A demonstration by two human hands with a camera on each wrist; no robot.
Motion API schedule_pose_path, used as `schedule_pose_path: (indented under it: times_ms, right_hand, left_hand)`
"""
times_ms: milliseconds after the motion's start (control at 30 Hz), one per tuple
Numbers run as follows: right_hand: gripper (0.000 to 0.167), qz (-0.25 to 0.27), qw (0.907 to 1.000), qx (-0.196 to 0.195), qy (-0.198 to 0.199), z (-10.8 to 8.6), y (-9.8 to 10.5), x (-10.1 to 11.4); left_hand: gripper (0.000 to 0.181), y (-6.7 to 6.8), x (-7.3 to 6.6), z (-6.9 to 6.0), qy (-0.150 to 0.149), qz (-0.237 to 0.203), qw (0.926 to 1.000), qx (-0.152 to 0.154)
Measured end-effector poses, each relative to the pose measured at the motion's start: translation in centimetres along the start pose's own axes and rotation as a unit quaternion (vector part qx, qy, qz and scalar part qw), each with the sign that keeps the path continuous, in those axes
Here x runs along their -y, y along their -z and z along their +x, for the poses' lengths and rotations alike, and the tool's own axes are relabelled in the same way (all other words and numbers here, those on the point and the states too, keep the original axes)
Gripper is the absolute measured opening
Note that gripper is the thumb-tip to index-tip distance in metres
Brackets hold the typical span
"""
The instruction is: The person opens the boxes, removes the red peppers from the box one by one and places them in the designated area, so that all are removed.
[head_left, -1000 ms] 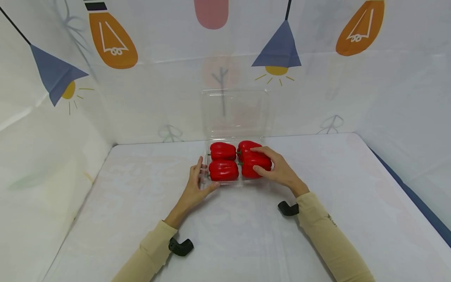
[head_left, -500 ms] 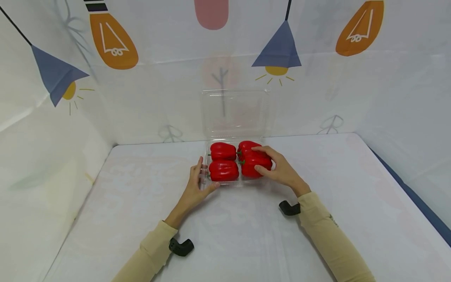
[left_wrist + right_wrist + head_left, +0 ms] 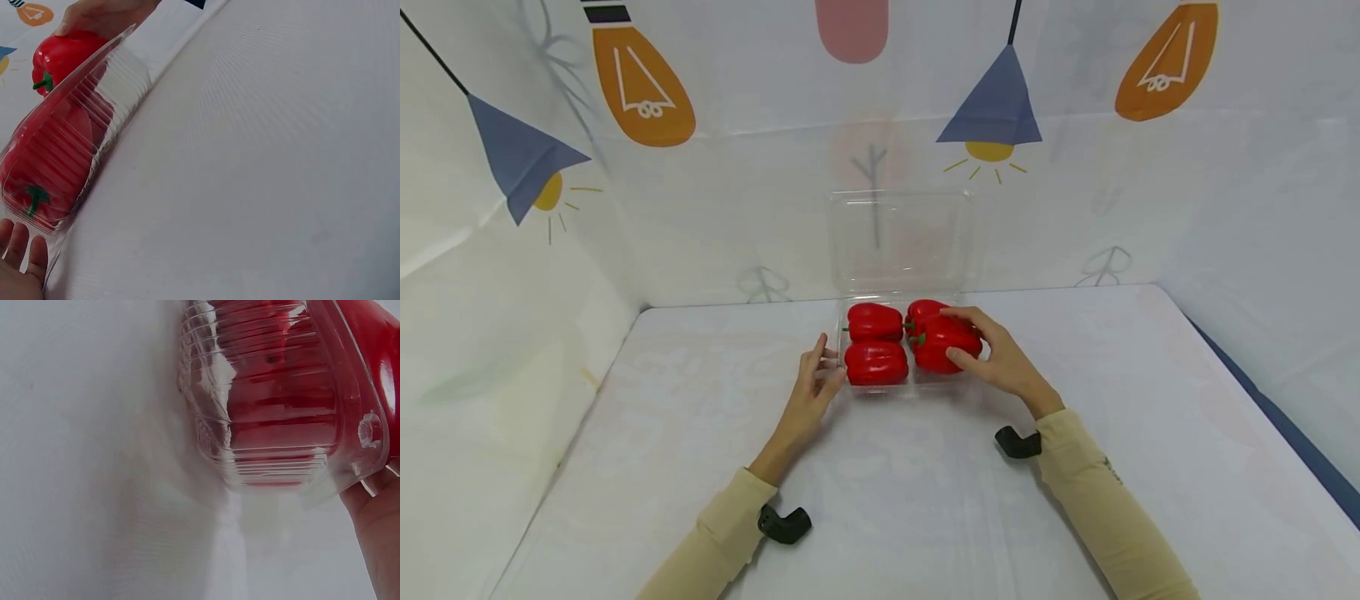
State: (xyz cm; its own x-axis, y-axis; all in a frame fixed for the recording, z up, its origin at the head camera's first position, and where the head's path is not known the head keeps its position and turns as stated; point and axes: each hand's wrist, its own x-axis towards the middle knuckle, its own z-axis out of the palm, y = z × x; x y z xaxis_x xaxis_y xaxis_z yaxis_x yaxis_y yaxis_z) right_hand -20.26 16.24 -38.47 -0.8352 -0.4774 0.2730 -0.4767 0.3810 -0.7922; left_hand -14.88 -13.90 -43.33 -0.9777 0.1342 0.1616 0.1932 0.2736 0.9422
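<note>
A clear plastic clamshell box (image 3: 839,354) stands at the back of the table, with red bell peppers in it. My right hand (image 3: 1009,367) grips the front right bell pepper (image 3: 944,343) between thumb and fingers. In the left wrist view that held bell pepper (image 3: 59,59) sits above the box's rim, its green stem to the left. Two more, a back left bell pepper (image 3: 874,322) and a front left bell pepper (image 3: 876,363), lie inside. Partly hidden behind the held one is a back right bell pepper (image 3: 921,309). My left hand (image 3: 808,392) is beside the box's left wall, fingers extended.
The box's clear lid (image 3: 902,242) stands upright behind it, near the printed cloth backdrop (image 3: 737,200). White cloth covers the table (image 3: 880,500). A black wrist device (image 3: 786,526) is on the left sleeve, another black wrist device (image 3: 1018,443) on the right.
The held bell pepper has risen slightly and shifted a little right with my right hand. My left thumb has drawn back from the box's front corner.
</note>
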Motion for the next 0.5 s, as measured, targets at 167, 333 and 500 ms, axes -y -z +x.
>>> schedule_pose_path:
  times_ms: [167, 333, 500]
  right_hand:
    - [0.052, 0.002, 0.9999, -0.008, 0.010, -0.2, 0.4, 1.3]
    - [0.054, 0.009, 0.9997, -0.016, 0.014, -0.2, 0.7, 1.3]
    - [0.056, 0.008, 0.9996, -0.025, 0.011, -0.2, 1.0, 1.3]
  left_hand:
    - [0.054, 0.4, 1.5, 0.7, 0.047, -0.133, 0.9895, -0.031]
    - [0.048, 0.5, 2.6, 0.8, 0.056, -0.193, 0.9792, -0.029]
    - [0.048, 0.3, 2.6, 0.8, 0.045, -0.255, 0.9657, -0.014]
